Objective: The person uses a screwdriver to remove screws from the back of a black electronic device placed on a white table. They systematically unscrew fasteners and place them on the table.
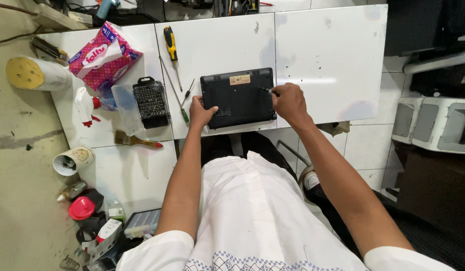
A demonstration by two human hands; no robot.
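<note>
A small black laptop (238,96) lies bottom-up on the white table (323,55), near its front edge. My left hand (200,113) rests on the laptop's near left corner, fingers spread and pressing down. My right hand (289,102) is closed around a small screwdriver (268,91), whose tip touches the laptop's right edge.
Left of the laptop lie a black bit set (150,102) with a clear lid, thin screwdrivers (185,99) and a yellow-handled screwdriver (170,47). A pink tissue pack (104,55), a spray bottle (87,106) and a brush (137,141) sit farther left. Clutter covers the floor lower left.
</note>
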